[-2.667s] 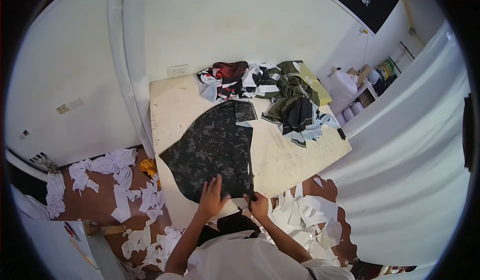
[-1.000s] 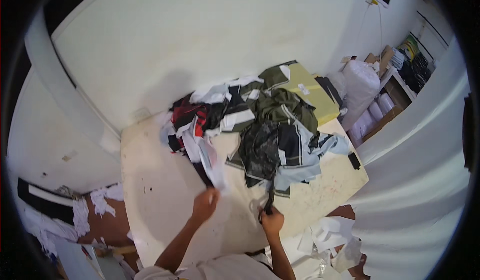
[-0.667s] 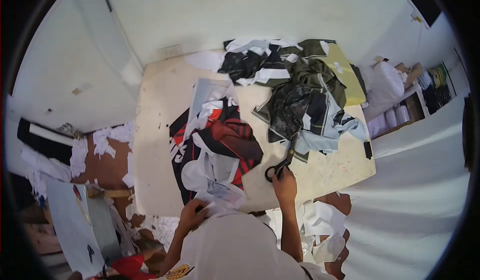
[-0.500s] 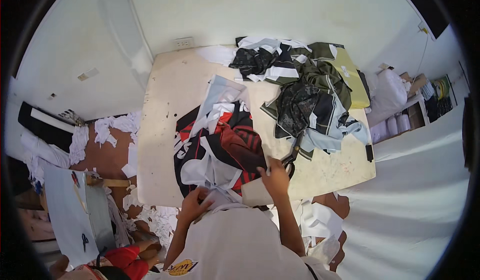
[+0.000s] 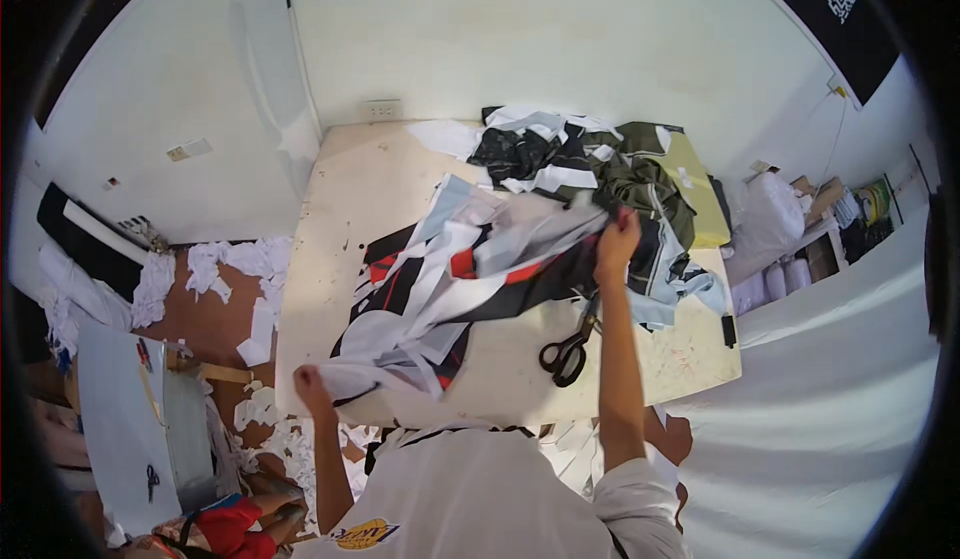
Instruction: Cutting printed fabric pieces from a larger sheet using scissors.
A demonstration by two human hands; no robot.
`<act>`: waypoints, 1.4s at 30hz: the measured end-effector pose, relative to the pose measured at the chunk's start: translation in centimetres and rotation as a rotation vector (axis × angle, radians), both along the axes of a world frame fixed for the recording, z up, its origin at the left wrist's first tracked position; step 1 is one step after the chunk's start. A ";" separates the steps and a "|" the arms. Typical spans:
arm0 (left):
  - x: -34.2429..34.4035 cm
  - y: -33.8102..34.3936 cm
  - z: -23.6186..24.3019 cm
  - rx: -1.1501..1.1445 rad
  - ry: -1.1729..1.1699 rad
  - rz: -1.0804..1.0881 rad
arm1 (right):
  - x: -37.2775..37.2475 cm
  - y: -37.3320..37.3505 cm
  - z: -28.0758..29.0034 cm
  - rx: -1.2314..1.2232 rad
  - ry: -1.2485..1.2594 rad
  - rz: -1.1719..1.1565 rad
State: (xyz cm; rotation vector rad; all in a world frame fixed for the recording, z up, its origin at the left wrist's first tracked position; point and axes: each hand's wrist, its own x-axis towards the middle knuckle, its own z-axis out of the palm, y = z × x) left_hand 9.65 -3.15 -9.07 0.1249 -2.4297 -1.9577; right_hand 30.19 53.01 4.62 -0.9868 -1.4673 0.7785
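A black, red and white piece of fabric (image 5: 520, 304) is stretched slantwise across the table between my hands, partly blurred by motion. My right hand (image 5: 617, 244) is closed on its far right end, raised in front of the dark pile. At the near left edge of the table, my left hand (image 5: 315, 389) is closed on the white end of the cloth. More black and red fabric lies beneath. Black-handled scissors (image 5: 565, 359) rest on the table left of my right forearm, their blades pointing toward the dark fabric.
Dark green, black and light blue fabrics (image 5: 640, 184) are heaped at the back right, beside a yellow-green block (image 5: 700, 184). A small black object (image 5: 729, 331) sits at the table's right edge. White scraps litter the floor; another person's red clothing (image 5: 235, 529) shows at lower left.
My right hand has swung up and away, pulling the fabric out to the right. My left hand has moved left with the white end. The scissors' handles are now uncovered.
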 end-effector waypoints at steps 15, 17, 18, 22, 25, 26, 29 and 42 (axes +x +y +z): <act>1.3 1.8 -0.4 0.054 0.067 0.142 | -10.5 24.0 34.2 -0.110 0.746 0.654; 1.5 1.8 0.3 0.140 0.020 0.105 | -11.1 23.3 33.5 0.068 0.566 0.517; 1.7 1.6 0.5 0.236 -0.035 0.062 | -11.6 23.0 32.1 0.041 0.561 0.518; 1.6 1.1 0.9 0.259 -0.019 -0.014 | -12.6 20.1 21.7 0.290 -0.709 -0.009; 1.3 0.8 0.9 0.326 -0.081 -0.075 | -14.3 10.7 9.4 0.601 -0.865 0.215; 1.1 0.9 1.0 0.313 -0.087 -0.092 | -14.2 5.7 4.9 0.463 -0.904 0.353; 0.8 1.0 1.9 0.382 -0.111 -0.090 | -13.8 -9.4 -5.7 0.315 -0.720 1.139; 2.2 -1.6 15.5 0.216 0.503 0.050 | -7.6 -13.8 11.0 0.099 0.060 0.923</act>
